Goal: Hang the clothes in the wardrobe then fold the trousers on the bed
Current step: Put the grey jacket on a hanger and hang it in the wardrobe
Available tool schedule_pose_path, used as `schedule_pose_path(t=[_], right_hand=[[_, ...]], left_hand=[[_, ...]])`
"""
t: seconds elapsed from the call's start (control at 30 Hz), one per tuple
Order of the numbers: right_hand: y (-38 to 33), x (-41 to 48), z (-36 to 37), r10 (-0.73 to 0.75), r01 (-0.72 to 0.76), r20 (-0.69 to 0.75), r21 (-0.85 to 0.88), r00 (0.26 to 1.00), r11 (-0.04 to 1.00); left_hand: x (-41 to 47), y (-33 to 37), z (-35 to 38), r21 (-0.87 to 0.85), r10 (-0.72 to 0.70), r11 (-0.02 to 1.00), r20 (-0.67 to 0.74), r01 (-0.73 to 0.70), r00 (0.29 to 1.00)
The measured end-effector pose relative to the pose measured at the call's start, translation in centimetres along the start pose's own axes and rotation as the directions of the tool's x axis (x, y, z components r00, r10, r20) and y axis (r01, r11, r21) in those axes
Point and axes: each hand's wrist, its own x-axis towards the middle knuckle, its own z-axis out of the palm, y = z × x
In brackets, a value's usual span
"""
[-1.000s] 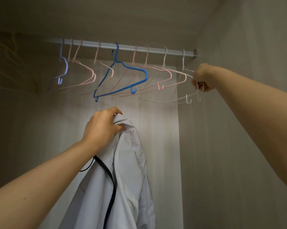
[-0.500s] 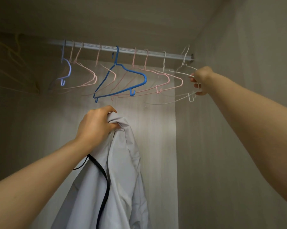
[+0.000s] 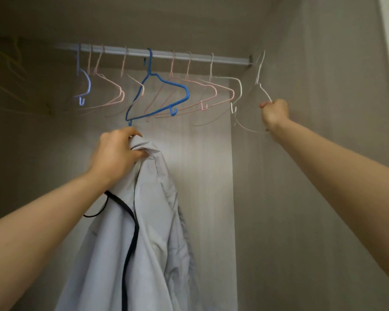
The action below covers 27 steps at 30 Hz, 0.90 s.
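Left hand (image 3: 116, 153) clenched on the pale grey jacket (image 3: 144, 232), held up at centre frame below the rail (image 3: 166, 55).

At two o'clock a white hanger (image 3: 259, 86), its hook off the rail, is gripped by the right hand (image 3: 275, 113). The hanging step is judged under way; next, the hanger must be brought to the collar and slid into the shoulders.

Spare hangers in a row overhead.
A blue hanger (image 3: 149, 66) hangs just above the left fingers (image 3: 130, 135); pink hangers (image 3: 233, 95) and a white one (image 3: 240, 88) lie between it and the right fingers (image 3: 265, 105); a pale blue one (image 3: 89, 86) hangs far left.
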Motion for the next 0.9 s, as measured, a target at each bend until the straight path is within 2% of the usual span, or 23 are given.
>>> schedule_pose_path(t=[0.2, 0.4, 0.47, 0.6, 0.7, 0.8, 0.9], right_hand=[[3.5, -7.1, 0.6, 0.105, -0.108, 0.041, 0.08, 0.994, 0.991], [6.3, -15.8, 0.7, 0.21, -0.235, 0.17, 0.144, 0.963, 0.961], [7.5, -18.3, 0.9, 0.26, -0.294, 0.237, 0.124, 0.936, 0.948], [9.0, -23.6, 0.9, 0.363, -0.443, 0.433, 0.096, 0.825, 0.891], [8.8, -27.7, -0.2, 0.364, -0.537, 0.597, 0.134, 0.714, 0.833], [8.1, -31.8, -1.6, 0.317, -0.622, 0.725, 0.193, 0.612, 0.759], [7.5, -35.2, -2.8, 0.229, -0.641, 0.769, 0.286, 0.597, 0.712]], left_hand=[[-2.1, 1.1, -2.4, 0.056, -0.047, 0.997, 0.028, 0.046, 0.998], [-4.9, 2.3, -5.2, 0.212, -0.192, 0.966, 0.194, 0.15, 0.962], [-6.1, 2.4, -6.0, 0.227, -0.244, 0.954, 0.218, 0.194, 0.945], [-8.9, 2.3, -7.7, 0.233, -0.339, 0.93, 0.245, 0.285, 0.908], [-10.7, 2.4, -9.4, 0.129, -0.468, 0.884, 0.262, 0.45, 0.844], [-12.8, 2.9, -11.0, 0.004, -0.61, 0.765, 0.327, 0.644, 0.722], [-15.0, 3.1, -12.2, -0.037, -0.689, 0.671, 0.337, 0.741, 0.641]])
